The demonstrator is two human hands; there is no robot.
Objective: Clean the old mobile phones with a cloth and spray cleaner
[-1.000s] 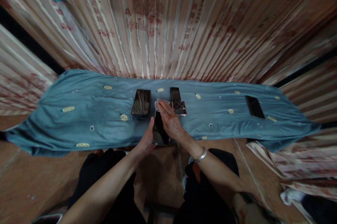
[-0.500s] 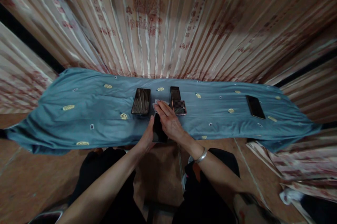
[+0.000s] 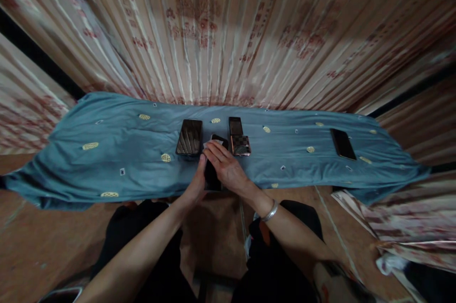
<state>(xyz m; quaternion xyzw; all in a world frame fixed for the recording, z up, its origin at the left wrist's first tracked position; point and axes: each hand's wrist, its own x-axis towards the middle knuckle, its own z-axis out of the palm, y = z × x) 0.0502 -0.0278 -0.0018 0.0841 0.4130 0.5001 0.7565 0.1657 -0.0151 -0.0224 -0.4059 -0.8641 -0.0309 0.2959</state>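
Observation:
A black smartphone (image 3: 212,180) lies at a slant near the front edge of the cloth-covered surface. My left hand (image 3: 195,182) grips it along its left side, the thumb up by the edge. Across its screen my right hand (image 3: 229,169) lies with fingers together, pressing a thin white wipe (image 3: 206,145) against the glass. Most of the wipe is hidden under those fingers. The phone's upper end shows beyond them.
On the blue cloth (image 3: 128,146) lie a larger dark-screened device (image 3: 189,137) at left, a small dark rectangular item (image 3: 235,126) touching a checkered one (image 3: 241,145), and another phone (image 3: 343,144) far right. A pleated curtain (image 3: 213,65) hangs behind.
My right hand has shifted slightly with the wipe, and the phone's top end now shows past the fingers. My left hand still grips the phone's side. The view has shifted slightly.

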